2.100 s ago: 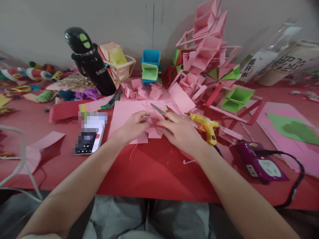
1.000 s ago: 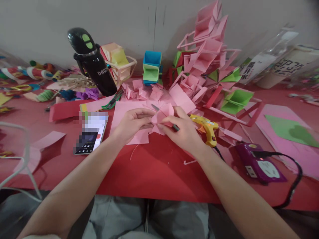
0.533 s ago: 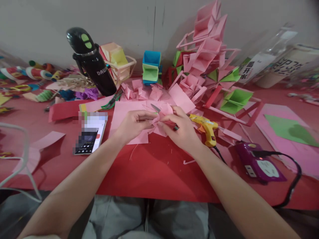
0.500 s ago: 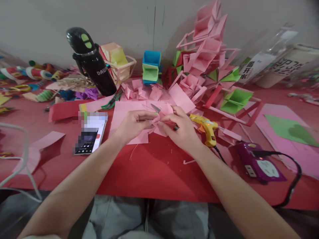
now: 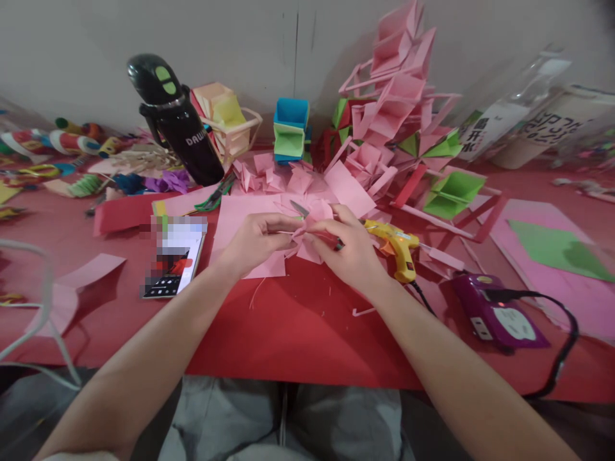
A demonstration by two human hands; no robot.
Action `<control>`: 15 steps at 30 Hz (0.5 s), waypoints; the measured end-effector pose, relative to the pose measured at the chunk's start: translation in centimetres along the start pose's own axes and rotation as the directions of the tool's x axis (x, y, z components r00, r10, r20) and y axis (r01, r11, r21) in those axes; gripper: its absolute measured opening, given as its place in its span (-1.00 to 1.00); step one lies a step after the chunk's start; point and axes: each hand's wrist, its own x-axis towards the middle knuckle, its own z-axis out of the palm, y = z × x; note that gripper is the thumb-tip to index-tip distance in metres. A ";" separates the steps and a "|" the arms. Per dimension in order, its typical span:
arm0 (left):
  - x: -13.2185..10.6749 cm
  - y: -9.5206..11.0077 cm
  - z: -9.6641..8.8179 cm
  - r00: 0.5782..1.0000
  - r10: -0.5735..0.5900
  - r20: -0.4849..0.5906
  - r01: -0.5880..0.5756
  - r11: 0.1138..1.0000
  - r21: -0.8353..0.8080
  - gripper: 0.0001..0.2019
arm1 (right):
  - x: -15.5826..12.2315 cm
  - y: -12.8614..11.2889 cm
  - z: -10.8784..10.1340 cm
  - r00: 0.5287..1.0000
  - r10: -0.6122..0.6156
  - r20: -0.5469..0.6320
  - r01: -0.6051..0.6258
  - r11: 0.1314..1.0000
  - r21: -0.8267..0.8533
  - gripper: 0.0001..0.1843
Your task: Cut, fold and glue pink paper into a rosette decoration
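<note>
Between my hands is a small folded piece of pink paper. My left hand pinches its left side between thumb and fingers. My right hand grips its right side, fingers bent over it. A scissor blade shows just behind the folded paper; the rest of that tool is hidden. Flat pink sheets lie on the table beneath my hands. Just right of my right hand rests a yellow hot glue gun. Several small folded pink pieces lie behind my hands.
A phone lies to the left, below a black bottle. Pink paper lattice work rises at the back right. A purple power socket with a black cord sits right. Green-handled scissors lie back left.
My hands and the folded pink paper stay in nearly the same place. The picture on the phone screen has changed.
</note>
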 end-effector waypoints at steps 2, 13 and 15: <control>0.0 0.0 0.0 1.000 0.000 -0.006 0.000 1.000 0.014 -0.74 | 0.0 0.0 0.0 1.000 -0.009 -0.004 0.009 1.000 0.003 -0.85; 0.0 -0.2 0.2 0.997 -0.075 -0.012 0.073 0.989 -0.128 -0.80 | 0.0 0.0 0.0 1.000 -0.027 0.015 0.027 1.000 0.004 -0.86; 0.0 -0.2 0.2 0.998 -0.065 -0.010 0.064 0.992 -0.113 -0.80 | 0.0 -0.1 0.0 0.999 -0.024 0.024 0.024 1.000 0.002 -0.86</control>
